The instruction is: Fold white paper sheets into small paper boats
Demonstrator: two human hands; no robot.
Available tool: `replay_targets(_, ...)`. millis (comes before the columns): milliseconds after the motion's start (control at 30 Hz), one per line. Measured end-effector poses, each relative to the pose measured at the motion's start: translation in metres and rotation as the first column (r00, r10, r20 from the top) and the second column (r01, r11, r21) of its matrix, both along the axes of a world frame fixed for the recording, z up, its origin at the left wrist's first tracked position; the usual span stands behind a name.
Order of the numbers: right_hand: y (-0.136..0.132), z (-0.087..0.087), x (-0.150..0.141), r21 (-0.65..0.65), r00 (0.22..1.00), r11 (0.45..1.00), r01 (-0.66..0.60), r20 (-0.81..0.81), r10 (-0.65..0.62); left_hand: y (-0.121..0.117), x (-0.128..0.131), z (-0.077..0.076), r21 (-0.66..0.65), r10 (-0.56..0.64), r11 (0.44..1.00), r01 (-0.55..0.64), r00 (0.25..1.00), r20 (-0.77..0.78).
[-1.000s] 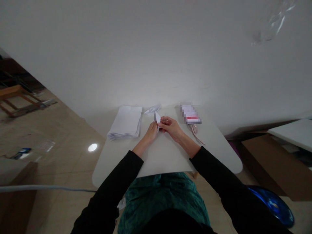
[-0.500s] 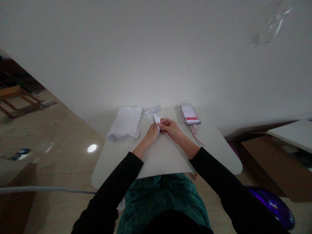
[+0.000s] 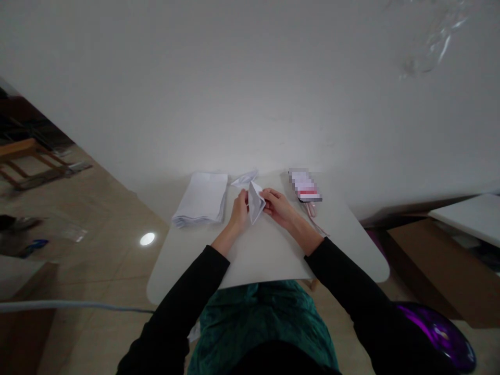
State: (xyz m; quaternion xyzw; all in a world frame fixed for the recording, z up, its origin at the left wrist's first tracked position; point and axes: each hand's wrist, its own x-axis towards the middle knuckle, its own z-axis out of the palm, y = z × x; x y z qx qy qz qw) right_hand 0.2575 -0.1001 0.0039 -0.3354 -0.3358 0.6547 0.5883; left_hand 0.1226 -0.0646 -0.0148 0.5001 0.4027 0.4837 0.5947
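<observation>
No text, label, brand or number can be read in this view. The only printed-looking item, a flat packet (image 3: 305,185) lying at the far edge of the white table (image 3: 269,260), is pixelated: pale patches and 1 red band show, with nothing legible. The folded white paper (image 3: 255,203) shows no readable marks.

The fingers of the left hand (image 3: 239,211) and right hand (image 3: 278,206) pinch a folded white paper (image 3: 256,203) between them, above a white table (image 3: 269,260). Beyond the left fingers lies a stack of white paper (image 3: 201,199); beyond the right fingers, a pixelated packet (image 3: 305,186) with a pink cord (image 3: 311,210).
</observation>
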Motion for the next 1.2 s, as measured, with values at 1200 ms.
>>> replay_targets(1200, 0.004, -0.001, 0.026, -0.006, 0.939, 0.946, -0.325, -0.123, 0.322, 0.001, -0.015, 0.01, -0.246, -0.278, 0.906, 0.345, 0.922, 0.271)
